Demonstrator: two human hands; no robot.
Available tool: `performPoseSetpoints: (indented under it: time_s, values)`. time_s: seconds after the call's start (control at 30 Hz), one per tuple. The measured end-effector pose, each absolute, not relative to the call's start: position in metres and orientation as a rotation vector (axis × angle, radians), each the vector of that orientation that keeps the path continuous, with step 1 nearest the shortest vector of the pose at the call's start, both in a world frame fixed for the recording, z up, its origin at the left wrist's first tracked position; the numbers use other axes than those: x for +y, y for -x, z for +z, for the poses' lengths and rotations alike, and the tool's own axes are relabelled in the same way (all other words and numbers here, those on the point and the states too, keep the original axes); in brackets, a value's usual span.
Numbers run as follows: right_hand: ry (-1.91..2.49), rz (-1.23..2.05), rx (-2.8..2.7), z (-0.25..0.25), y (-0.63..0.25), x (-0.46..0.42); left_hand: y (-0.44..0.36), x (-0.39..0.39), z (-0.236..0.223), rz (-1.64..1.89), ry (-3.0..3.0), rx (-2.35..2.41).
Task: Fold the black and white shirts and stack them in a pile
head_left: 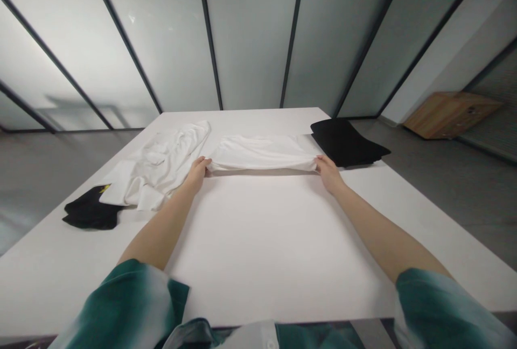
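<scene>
A white piece of cloth [264,154], folded into a wide band, stretches between my hands over the far half of the table. My left hand [198,171] pinches its near left corner. At the near right corner, the fingers of my right hand [328,171] close on the same cloth. Its near edge looks slightly raised, with a thin shadow below. Left of my left hand lies a rumpled white garment [157,166]. Just beyond my right hand rests a neat stack of black folded cloth [345,143].
Partly under the rumpled garment is a black cloth item [92,209] with a small yellow mark. Everything lies on a white table [258,252]. Behind it stand frosted panels [250,31] with dark frames. A wooden cabinet [448,114] is on the floor at the right.
</scene>
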State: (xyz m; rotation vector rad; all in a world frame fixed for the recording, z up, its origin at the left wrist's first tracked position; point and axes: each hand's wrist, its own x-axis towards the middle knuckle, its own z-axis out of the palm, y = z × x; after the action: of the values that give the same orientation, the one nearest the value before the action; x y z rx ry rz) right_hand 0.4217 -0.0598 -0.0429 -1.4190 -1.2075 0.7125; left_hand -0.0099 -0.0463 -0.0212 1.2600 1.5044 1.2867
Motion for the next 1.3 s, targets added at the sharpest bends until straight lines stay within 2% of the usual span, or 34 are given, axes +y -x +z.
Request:
performPoseSetpoints:
  time_s: [0.27, 0.43, 0.67, 0.93, 1.13, 1.3]
  values:
    - [1.564, 0.474, -1.287, -0.040, -0.426, -0.066, 0.017, -0.051, -0.019, 1.103, -1.730, 1.761]
    - [1.688, 0.449, -1.377, -0.038, -0.426, -0.069, 0.022, -0.047, -0.019, 0.958, -1.733, 1.956]
    - [1.625, 0.304, -1.608, -0.036, -0.423, -0.073, 0.021, -0.051, -0.019, 0.803, -1.966, 1.758]
    - [1.845, 0.183, -1.783, -0.030, -0.428, -0.075, 0.018, -0.051, -0.011, 0.562, -1.966, 2.077]
    - [1.780, 0.018, -1.748, -0.025, -0.423, -0.078, 0.010, -0.057, -0.011, 0.784, -2.198, 2.152]
    - [1.711, -0.033, -1.927, -0.014, -0.410, -0.054, -0.006, -0.060, -0.017, 0.653, -2.447, 2.005]
